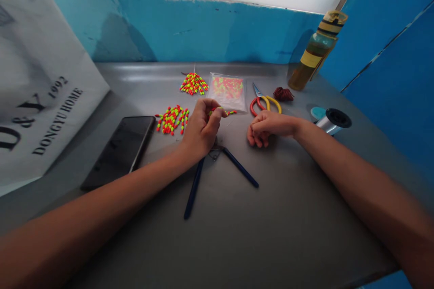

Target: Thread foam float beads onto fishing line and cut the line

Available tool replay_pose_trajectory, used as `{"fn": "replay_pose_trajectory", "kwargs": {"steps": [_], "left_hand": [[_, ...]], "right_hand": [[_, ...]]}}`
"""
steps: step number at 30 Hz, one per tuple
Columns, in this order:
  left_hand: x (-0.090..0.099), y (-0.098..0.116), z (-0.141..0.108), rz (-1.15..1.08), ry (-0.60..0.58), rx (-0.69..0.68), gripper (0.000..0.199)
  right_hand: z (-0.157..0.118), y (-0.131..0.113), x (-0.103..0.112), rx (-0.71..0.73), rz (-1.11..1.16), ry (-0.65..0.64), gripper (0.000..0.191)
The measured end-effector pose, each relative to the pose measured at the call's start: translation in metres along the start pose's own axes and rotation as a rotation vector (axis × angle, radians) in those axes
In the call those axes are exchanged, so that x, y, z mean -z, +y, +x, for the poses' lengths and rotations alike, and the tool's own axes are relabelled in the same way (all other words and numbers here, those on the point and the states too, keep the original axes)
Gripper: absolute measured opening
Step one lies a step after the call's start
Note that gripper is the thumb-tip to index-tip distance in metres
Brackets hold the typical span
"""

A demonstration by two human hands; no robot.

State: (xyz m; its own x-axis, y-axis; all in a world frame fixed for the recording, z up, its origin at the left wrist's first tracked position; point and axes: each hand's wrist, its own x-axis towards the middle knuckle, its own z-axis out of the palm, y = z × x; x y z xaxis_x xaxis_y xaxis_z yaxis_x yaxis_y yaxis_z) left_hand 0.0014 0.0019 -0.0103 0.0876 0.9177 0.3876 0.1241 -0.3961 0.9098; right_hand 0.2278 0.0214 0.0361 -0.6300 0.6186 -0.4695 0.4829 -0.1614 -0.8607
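Your left hand (202,128) pinches a short string of neon beads (224,111) in its fingertips, over the metal table (271,221); your right hand (267,128) curls closed, nothing showing in it, just near the red-and-yellow scissors (262,104).

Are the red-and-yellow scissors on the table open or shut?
Shut: the scissors have blades closed into one narrow point, beyond the right hand.

Tabletop of smooth grey brushed steel (271,235), faint sheen. Glossy neon red-and-yellow plastic beads (171,119). Clear shiny plastic bag (227,91). Red-and-yellow plastic-handled scissors (266,104), bare metal blades. Black smartphone (118,149), glossy glass face. Matt white paper bag (44,76). Rough, chipped blue-painted wall (176,31). Translucent plastic bottle (313,52). Shiny line on black plastic spool (332,122).
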Motion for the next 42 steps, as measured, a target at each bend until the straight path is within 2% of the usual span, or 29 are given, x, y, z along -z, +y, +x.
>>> {"fn": "replay_pose_trajectory", "kwargs": {"steps": [7,13,18,20,23,26,30,35,42], "left_hand": [[0.000,0.003,0.000,0.005,0.007,-0.009,0.007],[-0.001,0.006,0.000,-0.037,-0.048,-0.007,0.023],[-0.002,0.009,-0.001,0.000,-0.077,-0.011,0.037],[-0.002,0.010,-0.001,0.022,-0.083,-0.003,0.034],[-0.001,0.010,-0.003,0.065,-0.128,-0.001,0.019],[0.000,0.008,-0.003,0.096,-0.144,-0.012,0.018],[0.000,0.006,-0.004,0.055,-0.162,0.009,0.021],[-0.001,0.005,-0.003,-0.023,-0.191,0.010,0.018],[0.001,0.011,-0.004,-0.008,-0.245,-0.017,0.012]], "right_hand": [[0.001,-0.001,-0.003,0.003,-0.005,0.046,0.017],[0.000,-0.010,-0.012,0.015,-0.041,0.126,0.031],[-0.008,-0.027,-0.021,0.180,-0.104,0.294,0.034],[-0.010,-0.033,-0.026,0.283,-0.186,0.384,0.034],[-0.010,-0.038,-0.033,0.441,-0.307,0.497,0.036],[-0.009,-0.038,-0.039,0.534,-0.363,0.567,0.041],[-0.009,-0.035,-0.044,0.463,-0.311,0.520,0.044],[-0.008,-0.032,-0.046,0.393,-0.187,0.410,0.037],[-0.006,-0.032,-0.047,0.439,-0.157,0.516,0.034]]}}
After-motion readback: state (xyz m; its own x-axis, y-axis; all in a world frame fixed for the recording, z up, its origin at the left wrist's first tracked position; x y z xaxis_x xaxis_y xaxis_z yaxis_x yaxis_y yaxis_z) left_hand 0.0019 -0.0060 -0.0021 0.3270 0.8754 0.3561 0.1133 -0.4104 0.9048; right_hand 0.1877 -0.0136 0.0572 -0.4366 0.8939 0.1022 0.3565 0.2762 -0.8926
